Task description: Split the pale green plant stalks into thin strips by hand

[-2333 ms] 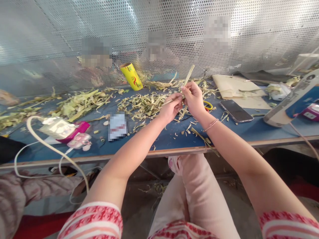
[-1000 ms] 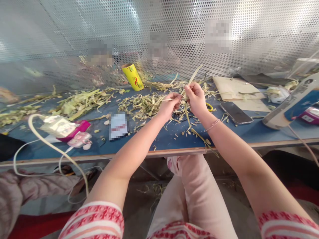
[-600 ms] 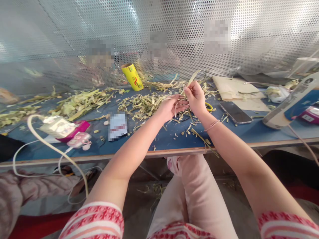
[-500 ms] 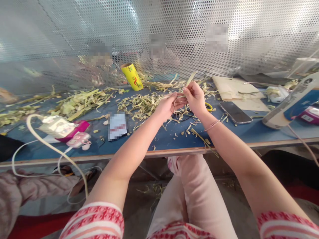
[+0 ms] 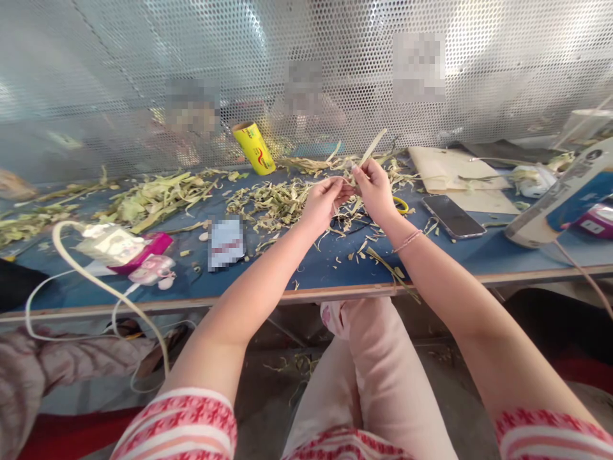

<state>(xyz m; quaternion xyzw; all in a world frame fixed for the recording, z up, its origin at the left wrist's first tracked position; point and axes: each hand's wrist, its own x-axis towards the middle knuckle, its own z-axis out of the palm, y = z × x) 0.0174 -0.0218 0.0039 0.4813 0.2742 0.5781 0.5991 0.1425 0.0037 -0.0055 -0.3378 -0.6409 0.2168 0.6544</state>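
A pale dried leaf strip [image 5: 374,145] sticks up above my right hand [image 5: 374,186], which pinches it between thumb and fingers. My left hand [image 5: 324,203] is beside it, fingertips pressed together near the strip's lower end; a thin pale piece shows at those fingertips. Exactly how the lower end runs between the hands is too small to make out. Under and around both hands lies a pile of dried leaf shreds [image 5: 275,203]. A yellow ring [image 5: 401,206] is partly hidden behind my right wrist.
A yellow cardboard tube [image 5: 253,148] stands tilted near the perforated metal panel [image 5: 354,64]. Larger leaf strips [image 5: 153,198] lie left. On the right are a phone [image 5: 453,216], brown card [image 5: 454,172] and a leaning white-and-blue container [image 5: 560,198]. A white cable [image 5: 103,276] crosses the table's left front edge.
My left fingers, more spread before, have come together in a pinch. The leaf strip now reaches slightly higher and further right above my right hand. Things on the table stay put.
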